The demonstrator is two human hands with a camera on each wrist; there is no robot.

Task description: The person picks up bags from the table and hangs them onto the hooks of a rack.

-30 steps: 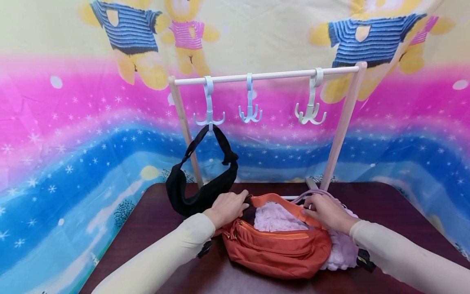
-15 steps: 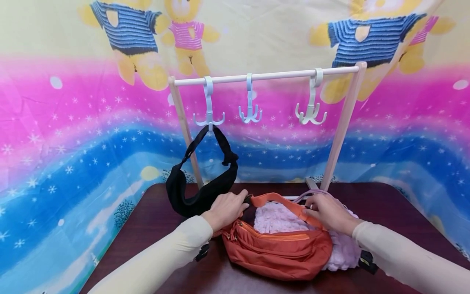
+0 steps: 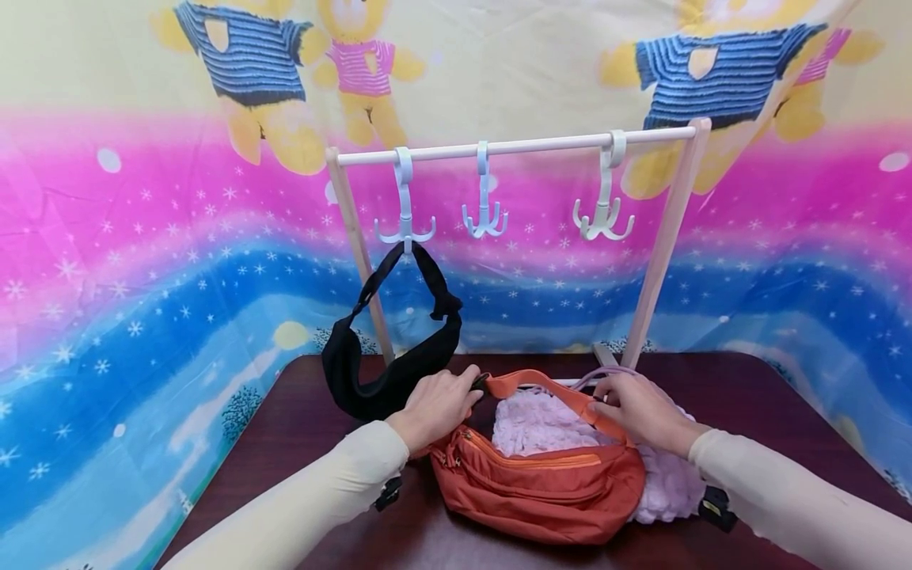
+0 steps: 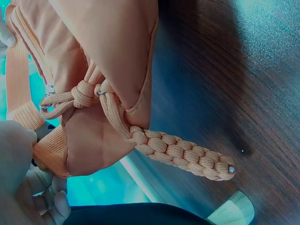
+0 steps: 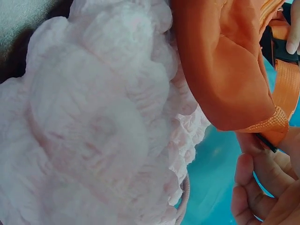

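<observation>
An orange-red waist bag (image 3: 541, 495) rests on the table, zip side up. My left hand (image 3: 438, 404) pinches its orange strap (image 3: 523, 380) at the left, by a dark buckle (image 3: 480, 381). My right hand (image 3: 644, 408) pinches the strap's right end, fingers curled under the webbing in the right wrist view. A braided cord pull (image 4: 185, 152) hangs from the bag in the left wrist view. Behind the waist bag lies a fluffy pale pink bag (image 5: 93, 117), partly hidden by the waist bag and my right hand; its thin cord handle (image 3: 606, 372) shows.
A wooden rack (image 3: 520, 148) stands at the back with three pronged hooks. From the left hook (image 3: 405, 206) hangs a black bag (image 3: 399, 380), beside my left hand. The middle hook (image 3: 484, 206) and right hook (image 3: 604, 206) carry nothing. The dark table (image 3: 285, 443) meets a printed backdrop.
The strap's middle has risen slightly between my hands. Both hands keep hold of the strap, and the bag has barely shifted.
</observation>
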